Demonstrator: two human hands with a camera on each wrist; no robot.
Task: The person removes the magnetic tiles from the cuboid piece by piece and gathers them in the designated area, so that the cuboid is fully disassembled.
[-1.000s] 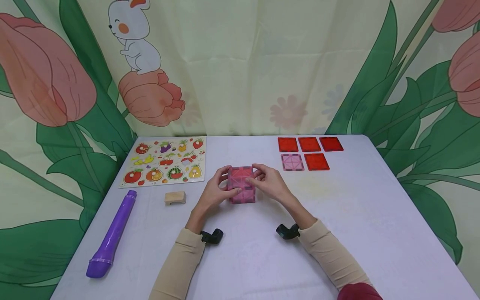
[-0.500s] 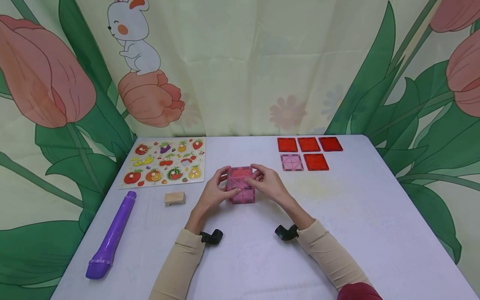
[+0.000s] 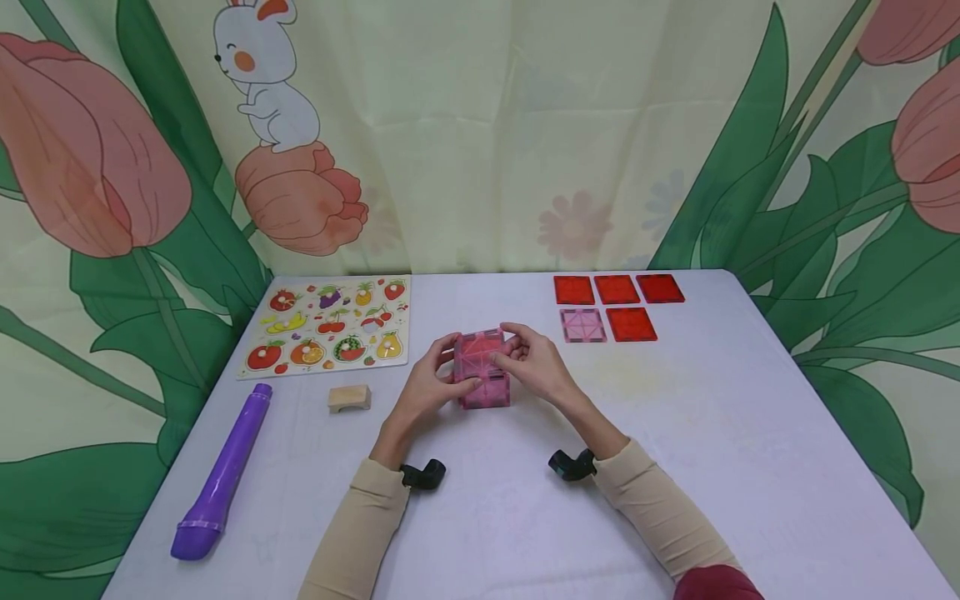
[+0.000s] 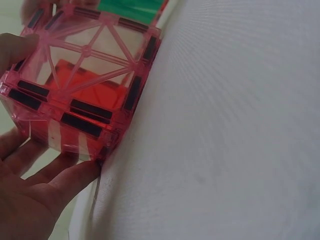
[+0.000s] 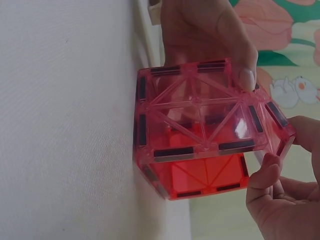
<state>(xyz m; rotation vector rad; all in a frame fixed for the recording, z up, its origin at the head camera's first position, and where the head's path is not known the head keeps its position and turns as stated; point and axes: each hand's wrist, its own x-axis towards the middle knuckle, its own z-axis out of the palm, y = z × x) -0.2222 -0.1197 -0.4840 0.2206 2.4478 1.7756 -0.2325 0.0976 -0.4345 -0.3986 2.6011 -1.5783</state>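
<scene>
A hollow box of clear pink and red magnetic tiles [image 3: 486,393] stands on the table between both hands. My left hand [image 3: 429,385] holds its left side, thumb at the front top edge and fingers spread along the side wall, as the left wrist view shows. With thumb and fingers, my right hand [image 3: 538,363] pinches the pink top tile [image 5: 278,125], which slants up from the front wall in the right wrist view. Through the clear front tile [image 5: 195,101], a red tile [image 5: 210,172] shows. Part of the right hand's fingers is hidden behind the top tile.
Several red tiles [image 3: 632,324] and one pink tile [image 3: 582,325] lie flat at the back right. On the left are a fruit puzzle board [image 3: 326,325], a wooden arch block [image 3: 349,397] and a purple toy microphone [image 3: 225,475]. A printed curtain [image 3: 480,150] hangs behind the table.
The top tile's far right corner has risen slightly, with the right hand's fingers moving up a little. My left hand keeps its place on the box.
</scene>
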